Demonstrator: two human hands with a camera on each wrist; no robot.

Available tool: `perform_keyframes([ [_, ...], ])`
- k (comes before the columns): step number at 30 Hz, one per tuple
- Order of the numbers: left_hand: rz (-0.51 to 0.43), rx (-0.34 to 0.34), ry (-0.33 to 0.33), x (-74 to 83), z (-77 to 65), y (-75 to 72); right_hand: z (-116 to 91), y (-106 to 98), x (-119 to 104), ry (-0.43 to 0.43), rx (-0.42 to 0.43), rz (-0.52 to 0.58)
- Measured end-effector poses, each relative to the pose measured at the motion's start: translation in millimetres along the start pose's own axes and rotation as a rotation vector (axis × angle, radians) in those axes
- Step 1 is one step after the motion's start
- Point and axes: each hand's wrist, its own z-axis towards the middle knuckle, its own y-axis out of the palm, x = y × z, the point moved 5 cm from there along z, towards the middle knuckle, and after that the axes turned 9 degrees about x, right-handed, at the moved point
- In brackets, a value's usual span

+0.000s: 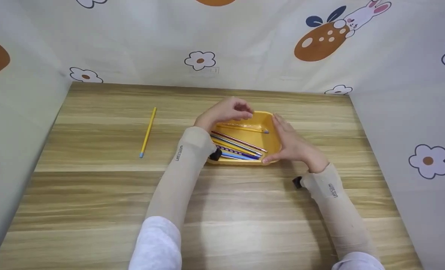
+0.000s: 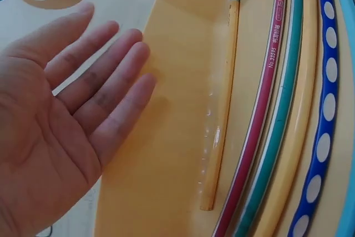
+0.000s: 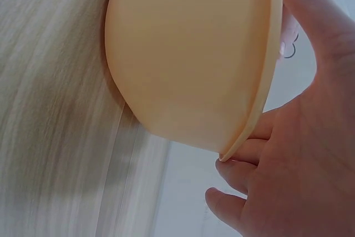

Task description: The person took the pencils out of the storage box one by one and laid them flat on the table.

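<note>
A yellow plastic box (image 1: 272,140) stands on the table with several pencils in it. One yellow pencil (image 2: 224,98) with a blue end lies apart from the rest. Beside it run a red pencil (image 2: 266,81), a green pencil (image 2: 285,92) and a blue pencil with white dots (image 2: 327,24). Over the box's far side, my left hand (image 1: 232,110) holds nothing, its fingers loosely bent, palm showing in the left wrist view. My right hand (image 1: 292,144) grips the box's right end, thumb at the near corner and fingers at the far one.
Left of the box, another yellow pencil (image 1: 148,133) with a blue end lies on the wood-grain table (image 1: 95,202). Pale cloth (image 1: 147,48) printed with flowers rises behind the table and along both sides.
</note>
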Motion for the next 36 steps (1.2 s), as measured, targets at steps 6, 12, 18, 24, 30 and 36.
perform_keyframes([
  [6,0.167,-0.146,-0.069,-6.2,-2.5,7.1,0.1,0.6,1.3,0.004,0.0,-0.006],
  [12,0.167,-0.228,-0.224,-14.7,-7.7,8.7,-0.5,0.7,0.7,0.0,0.001,-0.009],
  [18,0.155,-0.258,-0.298,-15.2,-13.2,8.5,-1.2,0.1,-0.8,-0.015,0.007,-0.002],
  [24,0.113,-0.29,-0.377,-16.6,-15.1,10.9,-1.2,0.1,-1.7,-0.014,0.002,-0.01],
  [30,0.099,-0.362,-0.482,-17.7,-17.4,13.3,-1.1,-0.4,-1.1,0.0,-0.004,-0.015],
  [36,0.102,-0.447,-0.51,-16.7,-23.6,16.1,-0.7,-1.0,-1.5,0.0,-0.009,-0.023],
])
